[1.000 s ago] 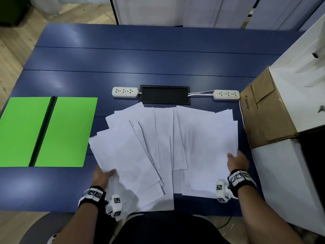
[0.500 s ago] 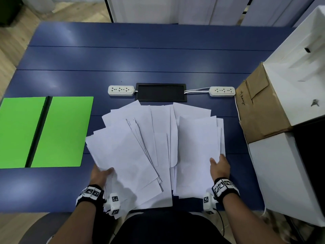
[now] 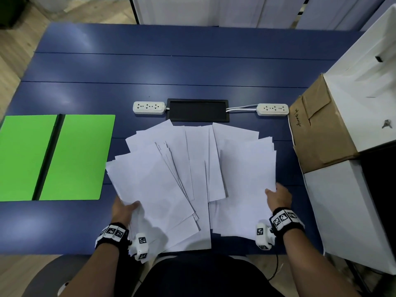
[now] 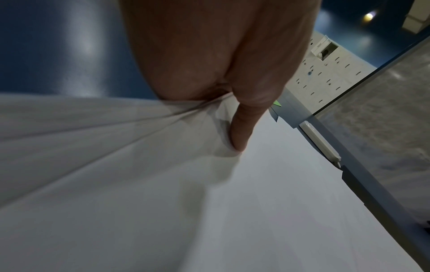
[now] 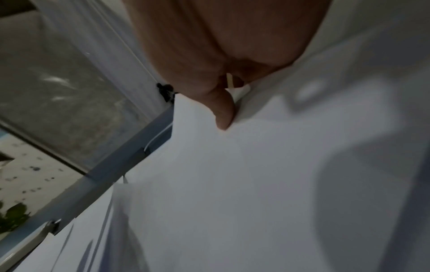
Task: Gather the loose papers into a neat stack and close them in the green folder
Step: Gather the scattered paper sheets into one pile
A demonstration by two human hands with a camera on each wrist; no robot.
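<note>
Several white papers lie fanned across the near middle of the blue table. My left hand grips the left bunch at its near left edge; its thumb lies on top of the sheets, the fingers hidden beneath. My right hand grips the right bunch at its right edge, thumb pressed on the top sheet. The green folder lies open and flat at the table's left, apart from the papers.
Two white power strips flank a black cable hatch just beyond the papers. A brown cardboard box and white boxes stand close on the right. The far half of the table is bare.
My right hand has slid the right bunch of papers leftward toward the middle, narrowing the spread. The left hand keeps its hold on the left bunch.
</note>
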